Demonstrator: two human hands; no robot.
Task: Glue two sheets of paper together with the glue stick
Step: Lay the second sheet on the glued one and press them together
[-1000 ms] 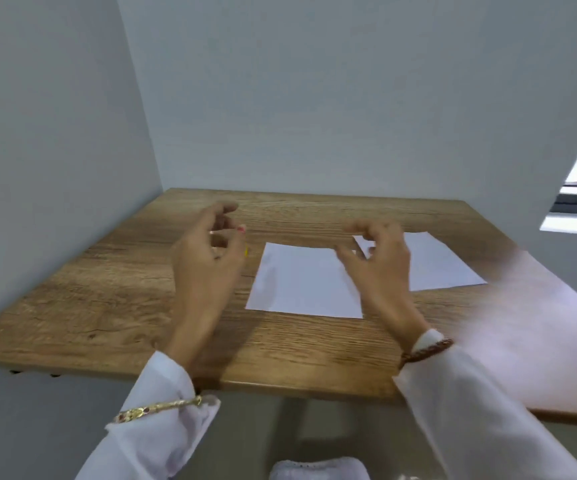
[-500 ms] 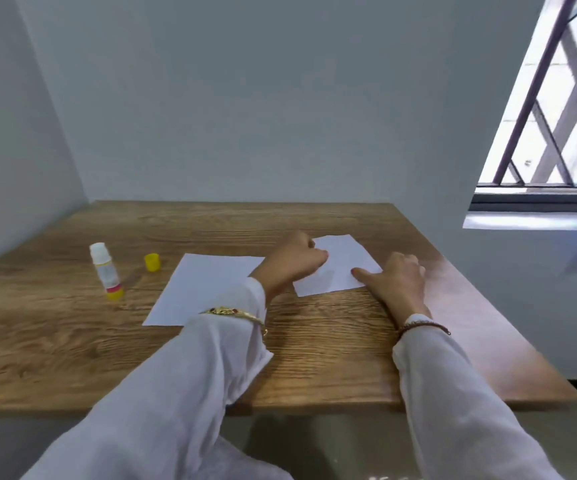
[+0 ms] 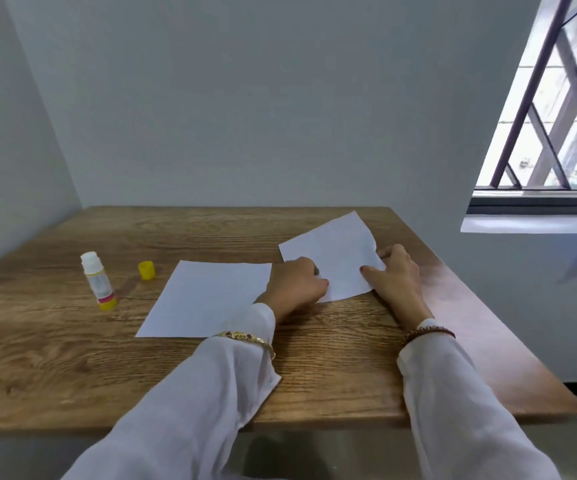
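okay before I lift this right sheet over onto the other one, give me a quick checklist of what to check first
1. Both hands on the right sheet: left hand and right hand pinch its near edge. Ok.
2. Right sheet flat: far part lifted and curled. Not ok.
3. Left sheet lies flat, uncovered. Ok.
4. Glue spread on the left sheet: cannot tell.
5. Glue stick and yellow cap stand clear of both sheets. Ok.

Counter (image 3: 72, 358): brown wood-grain top, set into a corner.
Walls (image 3: 245, 98): plain pale grey, behind and to the left.
Window (image 3: 557, 116): upper right, bright daylight, crossed by diagonal metal bars.
Windowsill (image 3: 529, 224): white ledge beneath.
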